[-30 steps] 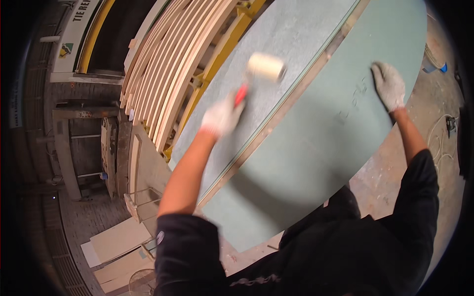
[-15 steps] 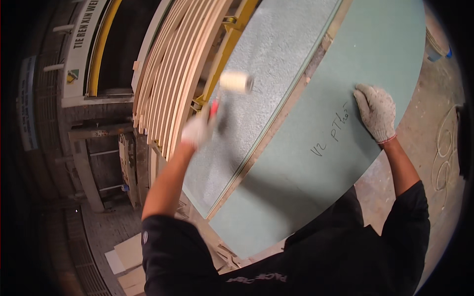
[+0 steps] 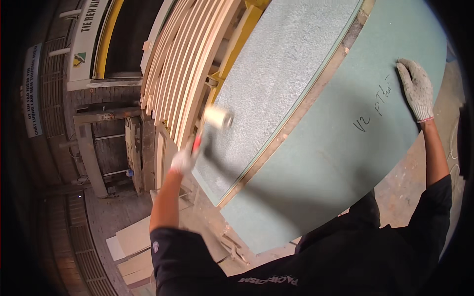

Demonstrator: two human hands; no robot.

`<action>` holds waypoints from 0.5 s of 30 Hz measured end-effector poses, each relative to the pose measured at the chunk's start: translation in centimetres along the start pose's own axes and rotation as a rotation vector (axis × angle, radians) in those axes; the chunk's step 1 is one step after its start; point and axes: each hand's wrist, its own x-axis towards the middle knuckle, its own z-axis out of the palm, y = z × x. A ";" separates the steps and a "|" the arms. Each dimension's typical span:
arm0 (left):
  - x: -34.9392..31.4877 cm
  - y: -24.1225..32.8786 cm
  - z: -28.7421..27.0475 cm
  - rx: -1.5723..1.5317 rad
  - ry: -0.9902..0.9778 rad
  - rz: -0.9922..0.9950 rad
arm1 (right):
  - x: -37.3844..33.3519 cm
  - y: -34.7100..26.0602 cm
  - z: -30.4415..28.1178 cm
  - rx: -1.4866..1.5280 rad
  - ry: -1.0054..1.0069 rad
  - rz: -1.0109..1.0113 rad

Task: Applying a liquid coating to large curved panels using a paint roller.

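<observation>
My left hand (image 3: 183,162), in a white knit glove, is closed round the red handle of a paint roller (image 3: 217,117). Its cream sleeve is over the left side of a panel (image 3: 276,64) with a wet, mottled grey coating. My right hand (image 3: 415,88), gloved too, lies on a smooth green panel (image 3: 296,197) near its right edge. Those fingers are stretched out and rest on the surface, with the thumb apart. Handwritten marks show on the green panel beside that hand. A narrow gap with a brownish strip (image 3: 296,121) separates the two panels.
Left of the coated panel stands a stack of pale wooden strips (image 3: 190,64), next to a yellow metal frame (image 3: 232,54). Further left is a machine with a white and yellow frame (image 3: 106,44). Flat boards (image 3: 133,241) lie on the floor at lower left.
My left hand has drawn the roller toward me and to the left along the coated panel. The panels and my right hand now appear further right, while that hand stays on the green panel.
</observation>
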 end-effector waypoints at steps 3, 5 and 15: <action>-9.7 -8.5 5.9 0.001 0.003 -0.026 | -1.5 -1.7 0.1 0.051 -0.055 0.106; -11.9 -11.9 7.1 0.006 0.120 0.151 | -3.3 -3.1 0.5 0.142 -0.086 0.173; 6.1 4.5 -3.0 -0.167 0.319 0.385 | -5.3 0.0 3.1 -0.121 0.102 0.113</action>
